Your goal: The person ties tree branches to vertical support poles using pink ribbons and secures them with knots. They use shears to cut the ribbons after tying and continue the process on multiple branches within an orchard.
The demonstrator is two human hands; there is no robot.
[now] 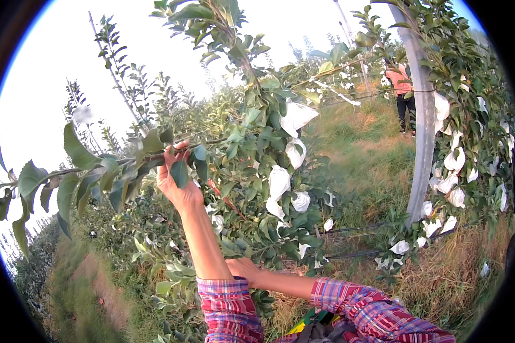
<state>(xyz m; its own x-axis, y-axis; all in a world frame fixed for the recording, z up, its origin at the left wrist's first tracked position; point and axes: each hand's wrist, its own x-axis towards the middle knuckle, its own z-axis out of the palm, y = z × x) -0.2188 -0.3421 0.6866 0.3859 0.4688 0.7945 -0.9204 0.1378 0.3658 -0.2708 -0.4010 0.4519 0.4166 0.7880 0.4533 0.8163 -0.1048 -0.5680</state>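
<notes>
My left hand (178, 184) is raised with its fingers around a long leafy branch (124, 161) of a fruit tree, which reaches out to the left. Lower down, my right hand (240, 268) crosses behind my left forearm, close to the tree's lower leaves. Its fingers are hidden, so what it holds or touches cannot be told. Right of my left hand, white fruit bags (279, 182) hang among the leaves. A white strip (337, 92) is tied to a thin branch farther up.
A grey post (420, 111) stands at the right, beside another tree with bagged fruit (455, 160). Dark lines (356, 254) run low between the trees. A person in an orange top (398, 81) stands farther off. A grassy lane (90, 287) runs down the left.
</notes>
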